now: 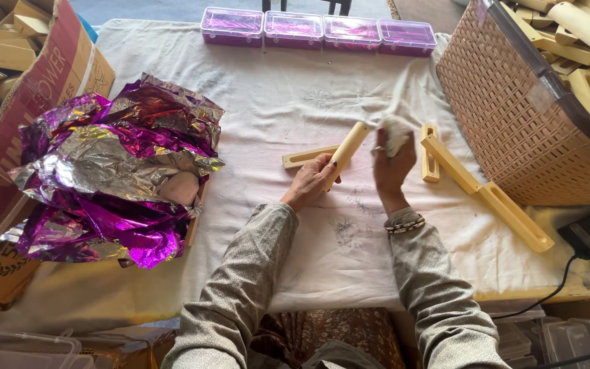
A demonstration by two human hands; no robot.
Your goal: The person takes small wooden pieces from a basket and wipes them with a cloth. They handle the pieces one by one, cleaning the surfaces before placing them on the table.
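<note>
Centre of the cloth-covered tabletop [288, 102]: the left hand [311, 181], fingers clamped around its lower end, holds a pale cream cylindrical wooden rod [348, 147] tilted toward 1 o'clock, while the right hand [392, 167] has its fingers closed on a crumpled white cloth [396, 133] pressed against the rod's upper end. A flat slotted cream wooden piece [305, 157] lies just behind the rod (partly hidden), crumpled purple-and-silver foil [117, 171] lies at 9 o'clock, and a woven tan plastic basket [513, 116] stands at 2 o'clock.

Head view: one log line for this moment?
left hand: holds cream stick | right hand: white cloth on stick | table: foil, basket
</note>
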